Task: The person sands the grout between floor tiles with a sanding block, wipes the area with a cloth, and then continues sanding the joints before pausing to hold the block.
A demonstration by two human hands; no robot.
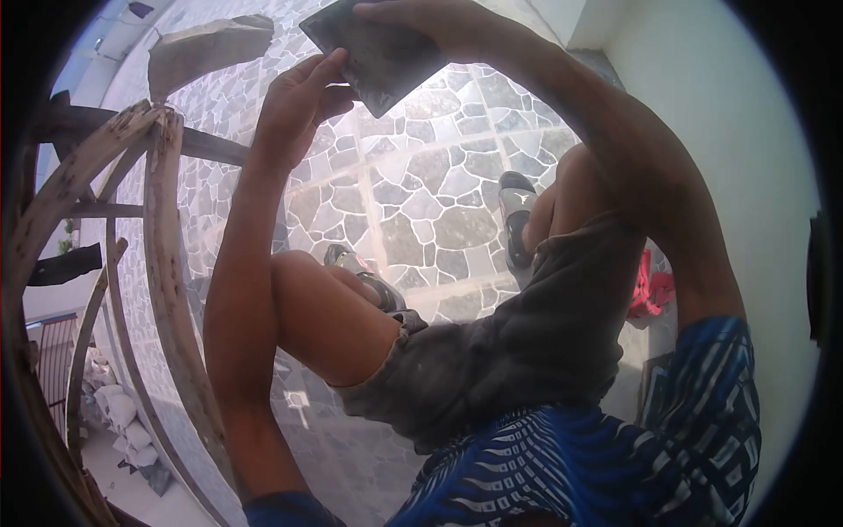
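Note:
A dark, flat, roughly rectangular slab (382, 66) is held up at the top middle, over the stone-patterned floor. My left hand (303, 101) pinches its left edge between thumb and fingers. On the slab's upper right side lies my right hand (435, 25), its fingers along the top edge and partly cut off by the frame. The slab is tilted, with one corner pointing down towards the floor.
A wooden frame (164, 202) of curved poles stands close along my left arm. A pale wall (733, 105) rises at the right. Red cloth (650, 285) lies beside my right leg. White rubble (123, 417) is at the lower left. My sandalled feet rest on the paving (421, 202).

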